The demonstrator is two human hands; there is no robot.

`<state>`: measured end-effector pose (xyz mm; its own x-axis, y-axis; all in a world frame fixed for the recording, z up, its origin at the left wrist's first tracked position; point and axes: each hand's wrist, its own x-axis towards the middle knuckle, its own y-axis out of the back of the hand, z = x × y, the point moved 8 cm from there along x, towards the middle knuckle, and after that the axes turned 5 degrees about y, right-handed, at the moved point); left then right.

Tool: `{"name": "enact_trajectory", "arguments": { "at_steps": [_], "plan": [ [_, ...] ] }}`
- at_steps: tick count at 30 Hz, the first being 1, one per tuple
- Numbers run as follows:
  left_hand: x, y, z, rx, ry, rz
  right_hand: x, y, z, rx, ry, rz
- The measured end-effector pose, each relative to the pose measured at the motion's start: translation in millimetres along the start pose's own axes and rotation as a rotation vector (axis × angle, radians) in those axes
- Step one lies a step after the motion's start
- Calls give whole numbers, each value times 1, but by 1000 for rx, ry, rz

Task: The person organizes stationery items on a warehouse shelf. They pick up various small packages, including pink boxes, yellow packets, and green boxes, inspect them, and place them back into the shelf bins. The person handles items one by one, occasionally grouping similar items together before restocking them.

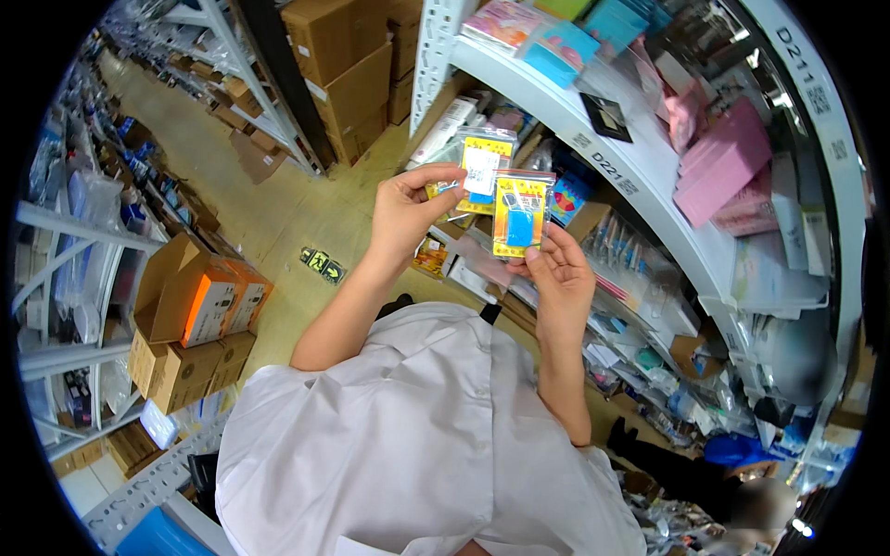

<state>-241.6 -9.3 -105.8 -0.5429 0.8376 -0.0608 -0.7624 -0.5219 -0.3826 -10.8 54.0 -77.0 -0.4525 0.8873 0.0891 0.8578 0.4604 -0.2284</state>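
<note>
Two small clear zip bags with yellow cards are up in front of me, side by side. My left hand (414, 206) pinches the left bag (479, 171) by its edge; a white label with a printed code sits on its front. Another yellow piece peeks out behind my left fingertips, and I cannot tell whether it is a separate bag. My right hand (559, 271) grips the right bag (519, 219) at its lower edge, thumb in front. A blue piece shows on its yellow card. The right bag slightly overlaps the left one.
White shelving (575, 102) with pink and blue packages curves along the right. Cardboard cartons (348, 79) are stacked at the back. On the left, an open carton (167, 287) stands by orange boxes (222, 301). A floor sign (323, 265) lies in the aisle. Another person (686, 477) is at lower right.
</note>
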Motion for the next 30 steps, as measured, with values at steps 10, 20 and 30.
{"name": "enact_trajectory", "arguments": {
  "at_steps": [10, 20, 30],
  "plan": [
    [-25, -62, -19, 55, 37, -124, -22, 86, -28, -94, 45, 127],
    [-43, -102, -47, 159, 81, -170, -38, 253, -62, -439, 36, 414],
    [-59, -120, -63, 192, 80, -146, 15, 316, -44, -601, -103, 325]
  ]
}}
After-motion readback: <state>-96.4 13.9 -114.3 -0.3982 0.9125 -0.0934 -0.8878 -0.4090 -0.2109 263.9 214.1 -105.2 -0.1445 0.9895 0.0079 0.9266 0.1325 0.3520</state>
